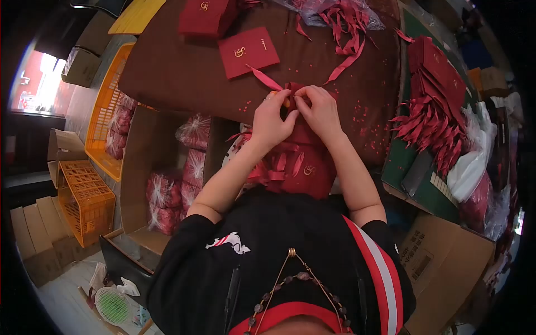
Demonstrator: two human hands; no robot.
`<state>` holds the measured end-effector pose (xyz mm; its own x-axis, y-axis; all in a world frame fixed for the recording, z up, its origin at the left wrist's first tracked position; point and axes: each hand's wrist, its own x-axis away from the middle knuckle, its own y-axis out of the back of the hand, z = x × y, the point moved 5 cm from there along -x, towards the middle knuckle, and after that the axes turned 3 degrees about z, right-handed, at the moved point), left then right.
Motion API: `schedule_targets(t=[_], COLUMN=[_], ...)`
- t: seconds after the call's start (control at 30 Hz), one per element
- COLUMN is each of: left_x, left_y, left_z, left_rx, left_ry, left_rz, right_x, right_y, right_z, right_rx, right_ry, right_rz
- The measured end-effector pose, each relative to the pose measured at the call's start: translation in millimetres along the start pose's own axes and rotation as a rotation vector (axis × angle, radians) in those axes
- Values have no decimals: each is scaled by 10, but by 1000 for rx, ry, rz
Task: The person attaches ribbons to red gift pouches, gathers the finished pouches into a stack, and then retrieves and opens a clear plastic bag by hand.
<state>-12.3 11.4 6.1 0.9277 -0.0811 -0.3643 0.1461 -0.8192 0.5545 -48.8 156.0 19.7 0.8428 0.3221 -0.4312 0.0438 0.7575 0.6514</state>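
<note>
My left hand [273, 119] is closed at the table's front edge, pinching a red ribbon [262, 77] whose loose end sticks out up and left. Close beside it, my right hand [319, 109] pinches the top of a dark red pouch [303, 132], fingertips nearly touching those of the left. A small orange bit shows by the left fingers; I cannot make out what it is. Past the hands, a flat red pouch with a gold mark [249, 52] lies on the brown cloth. More red pouches and ribbons [307, 170] rest on my lap.
A stack of red pouches [207, 18] stands at the far edge of the brown-covered table [184, 72]. Ribboned pouches [435, 78] pile up on the right. At left are a cardboard box [137, 184] with bagged red items and orange crates [86, 198]. Red specks dot the cloth.
</note>
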Motion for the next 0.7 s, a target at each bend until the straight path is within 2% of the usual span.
schedule_targets(t=[0.07, 0.2, 0.37, 0.5, 0.6, 0.67, 0.7], left_x=[1, -23, -47, -58, 7, 86, 76], left_y=[4, -1, -36, -53, -93, -87, -98], left_z=[57, 132, 235, 258, 287, 211, 275], left_rx=[120, 224, 362, 387, 538, 800, 799], left_ry=[78, 72, 176, 171, 236, 528, 529], left_rz=[58, 89, 214, 254, 310, 361, 365], right_x=[6, -8, 6, 20, 22, 25, 25], right_y=[7, 45, 64, 73, 54, 74, 85], right_z=[-22, -38, -72, -89, -108, -118, -106], right_rx=[-23, -74, -117, -122, -111, -94, -76], right_ry=[-19, -54, -26, -27, 6, 25, 45], right_rz=[12, 35, 14, -1, 45, 53, 60])
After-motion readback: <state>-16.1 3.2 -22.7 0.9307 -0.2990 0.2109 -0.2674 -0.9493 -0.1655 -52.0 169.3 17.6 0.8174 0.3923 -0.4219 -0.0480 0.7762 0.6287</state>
